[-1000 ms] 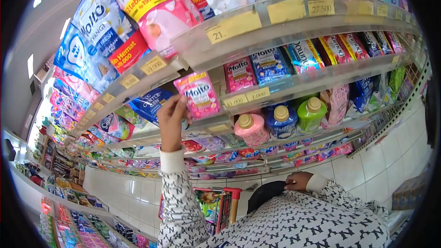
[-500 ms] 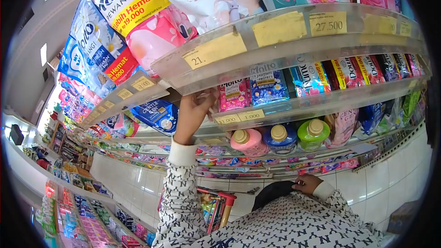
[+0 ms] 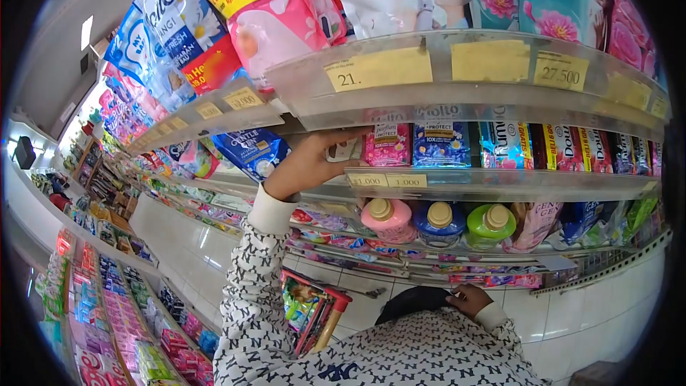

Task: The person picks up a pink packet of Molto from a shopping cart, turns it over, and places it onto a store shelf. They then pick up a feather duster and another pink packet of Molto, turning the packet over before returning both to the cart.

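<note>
Pink packet [image 3: 388, 149] stands upright on the shelf [image 3: 500, 184], right at the fingers of your left hand [image 3: 304, 164]. You reach in from the packet's left, with thumb and forefinger parted at its left edge; whether they grip it, you cannot tell from here. Your right hand [image 3: 471, 302] is well below the packet and to its right, fingers curled at the edge of a black item [image 3: 418, 304]; you cannot tell whether it is gripped. Just right of the packet you have a blue packet [image 3: 441, 146]. Two price tags [image 3: 369, 181] sit just below the packet, and under them a pink bottle [image 3: 389, 224]. Left of the packet, past your left hand, lies a blue pouch [image 3: 251, 154]. Your cart [image 3: 337, 297] stands well below the packet, to its left.
</note>
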`<action>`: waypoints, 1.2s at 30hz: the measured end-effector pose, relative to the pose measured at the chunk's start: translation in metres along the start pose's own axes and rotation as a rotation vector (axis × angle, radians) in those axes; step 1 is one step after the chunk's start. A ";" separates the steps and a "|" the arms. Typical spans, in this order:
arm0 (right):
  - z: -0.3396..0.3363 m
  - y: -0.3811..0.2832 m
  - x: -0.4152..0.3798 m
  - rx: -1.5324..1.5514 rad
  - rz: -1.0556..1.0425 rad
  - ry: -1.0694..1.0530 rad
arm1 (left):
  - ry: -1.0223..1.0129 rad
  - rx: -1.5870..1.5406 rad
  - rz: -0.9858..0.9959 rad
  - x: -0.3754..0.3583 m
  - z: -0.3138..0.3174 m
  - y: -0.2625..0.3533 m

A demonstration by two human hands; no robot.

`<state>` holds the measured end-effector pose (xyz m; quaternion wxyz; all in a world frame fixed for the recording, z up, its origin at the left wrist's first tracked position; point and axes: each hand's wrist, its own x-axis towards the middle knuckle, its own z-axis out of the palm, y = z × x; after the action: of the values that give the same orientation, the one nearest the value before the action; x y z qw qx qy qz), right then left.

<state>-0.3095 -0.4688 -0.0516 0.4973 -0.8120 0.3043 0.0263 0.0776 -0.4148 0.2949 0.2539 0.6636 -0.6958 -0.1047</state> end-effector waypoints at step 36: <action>-0.006 -0.005 0.005 0.032 0.055 -0.009 | -0.208 0.124 0.287 0.055 0.003 0.030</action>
<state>-0.3041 -0.4747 -0.0458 0.5108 -0.7952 0.3244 0.0388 0.0500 -0.4660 0.3184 0.1516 0.5577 -0.8108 -0.0924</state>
